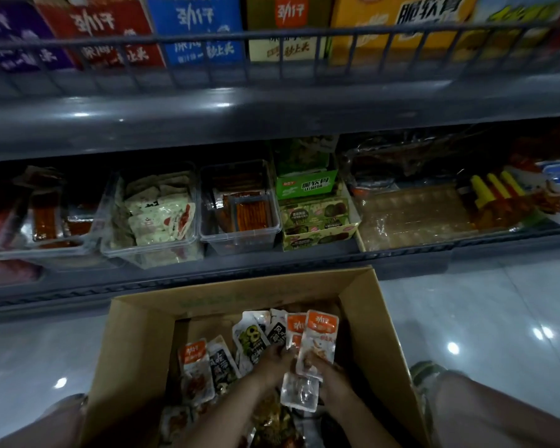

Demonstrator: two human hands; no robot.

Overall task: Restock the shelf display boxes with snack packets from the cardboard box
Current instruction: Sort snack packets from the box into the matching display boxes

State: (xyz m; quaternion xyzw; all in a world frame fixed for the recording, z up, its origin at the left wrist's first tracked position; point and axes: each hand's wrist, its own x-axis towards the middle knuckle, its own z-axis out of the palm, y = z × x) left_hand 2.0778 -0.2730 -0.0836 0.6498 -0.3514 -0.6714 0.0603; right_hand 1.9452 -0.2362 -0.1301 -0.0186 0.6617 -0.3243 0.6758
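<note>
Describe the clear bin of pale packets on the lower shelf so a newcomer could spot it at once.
Look at the lower grey shelf just behind the open cardboard box. On it, find the clear plastic bin up and left of the box. It alone holds pale green-and-white packets with red patches; its neighbours on either side hold orange-red strips.

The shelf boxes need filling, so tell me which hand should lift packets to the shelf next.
Right. The right hand already grips a fanned bunch of orange packets raised above the rest in the cardboard box. The left hand lies among loose packets beside it; whether it holds any is unclear.
</note>
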